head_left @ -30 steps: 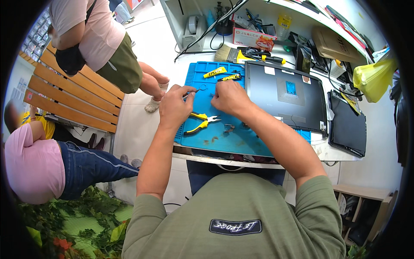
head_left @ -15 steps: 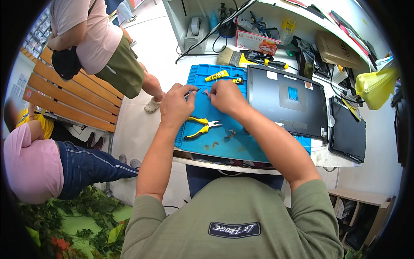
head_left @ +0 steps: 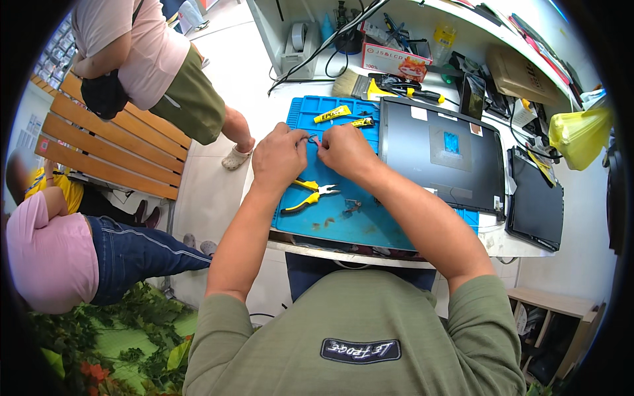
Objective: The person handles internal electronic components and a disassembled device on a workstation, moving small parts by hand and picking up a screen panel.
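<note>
Over the blue work mat (head_left: 370, 221) my two hands meet, fingertips close together. My left hand (head_left: 280, 158) is closed in a pinch, and a small dark piece (head_left: 310, 138) shows at its fingertips, too small to name. My right hand (head_left: 347, 149) is also pinched, with something small and pinkish at the fingertips that I cannot make out. Yellow-and-black pliers (head_left: 313, 197) lie just below my left hand, jaws to the right. Beyond my hands are a yellow glue tube (head_left: 332, 114) and a black-and-yellow tube (head_left: 362, 122). A small metal part (head_left: 352, 206) rests nearer me.
A dark laptop lid (head_left: 422, 171) lies right of my hands, partly on the mat. Behind are a wide brush (head_left: 352, 86), a yellow-handled screwdriver (head_left: 426, 96) and a red-and-white box (head_left: 395, 63). A black panel (head_left: 533, 198) sits far right. People stand at left.
My left hand has turned and moved slightly right, closer to my right hand. The view has shifted a little; the pliers, tubes and laptop lid stay put.
</note>
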`<state>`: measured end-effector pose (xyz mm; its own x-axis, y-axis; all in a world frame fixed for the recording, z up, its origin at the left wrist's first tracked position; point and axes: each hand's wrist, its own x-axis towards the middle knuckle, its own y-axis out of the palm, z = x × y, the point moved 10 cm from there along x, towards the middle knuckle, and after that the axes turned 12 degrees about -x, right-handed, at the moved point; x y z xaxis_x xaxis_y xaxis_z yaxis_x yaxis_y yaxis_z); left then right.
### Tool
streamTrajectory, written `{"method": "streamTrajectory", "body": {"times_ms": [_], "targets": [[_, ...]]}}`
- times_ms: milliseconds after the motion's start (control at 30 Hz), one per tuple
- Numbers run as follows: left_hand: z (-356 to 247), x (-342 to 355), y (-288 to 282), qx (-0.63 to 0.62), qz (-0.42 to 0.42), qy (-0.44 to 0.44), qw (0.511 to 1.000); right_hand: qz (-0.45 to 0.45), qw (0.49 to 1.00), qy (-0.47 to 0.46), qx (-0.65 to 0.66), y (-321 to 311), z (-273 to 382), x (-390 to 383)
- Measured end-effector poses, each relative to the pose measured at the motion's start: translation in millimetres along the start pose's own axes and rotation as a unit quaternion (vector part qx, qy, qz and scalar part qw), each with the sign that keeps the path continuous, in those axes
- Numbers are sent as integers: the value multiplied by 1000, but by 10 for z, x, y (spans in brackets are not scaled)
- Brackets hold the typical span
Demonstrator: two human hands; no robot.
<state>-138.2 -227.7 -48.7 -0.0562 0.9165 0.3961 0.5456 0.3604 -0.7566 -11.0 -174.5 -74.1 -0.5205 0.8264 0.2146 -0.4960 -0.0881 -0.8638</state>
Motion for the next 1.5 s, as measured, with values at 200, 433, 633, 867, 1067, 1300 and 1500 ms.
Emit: {"method": "streamTrajectory", "body": {"times_ms": [200,433,633,867,1067,1300,1500], "targets": [[-108,-13,16,10,12,13,1000,18,1000,8,-9,17,-27,14],[-143,36,36,26,21,24,999,17,1000,8,4,-3,-40,-4],[-86,46,63,10,34,28,999,18,1000,14,2,39,-59,-8],[-42,71,42,-11,35,36,999,-2,1000,7,19,-6,-65,-3],[134,183,31,-38,93,12,995,16,1000,1,3,-53,-14,14],[101,286,41,-94,126,82,984,-8,1000,-21,-16,-73,-6,2],[46,317,103,-133,141,123,973,-15,999,-35,-15,-83,29,-35]]}}
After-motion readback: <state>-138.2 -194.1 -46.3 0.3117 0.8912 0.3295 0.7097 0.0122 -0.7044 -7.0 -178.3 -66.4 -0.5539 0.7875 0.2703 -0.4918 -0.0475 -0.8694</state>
